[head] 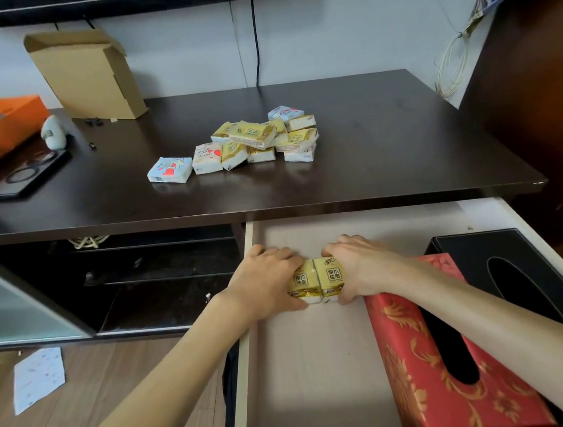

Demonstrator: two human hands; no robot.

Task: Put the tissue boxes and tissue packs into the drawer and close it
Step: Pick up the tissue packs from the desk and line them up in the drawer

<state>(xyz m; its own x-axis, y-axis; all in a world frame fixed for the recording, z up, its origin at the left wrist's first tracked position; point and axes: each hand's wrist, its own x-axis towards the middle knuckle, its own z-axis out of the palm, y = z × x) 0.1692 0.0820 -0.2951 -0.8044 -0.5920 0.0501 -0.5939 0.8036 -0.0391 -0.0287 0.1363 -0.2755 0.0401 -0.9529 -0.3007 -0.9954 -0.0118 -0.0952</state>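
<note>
The dark brown wooden tabletop [369, 143] carries a loose pile of small yellow and white tissue packs [259, 139]. Below it, the pale wooden drawer [308, 365] stands open. Inside, along its right side, lie a black leather tissue box [518, 259] and a red gold-patterned tissue box [426, 371]. The left hand [262, 280] and right hand [357, 268] each grasp one yellow tissue pack [315, 280], pressed side by side over the drawer floor.
</note>
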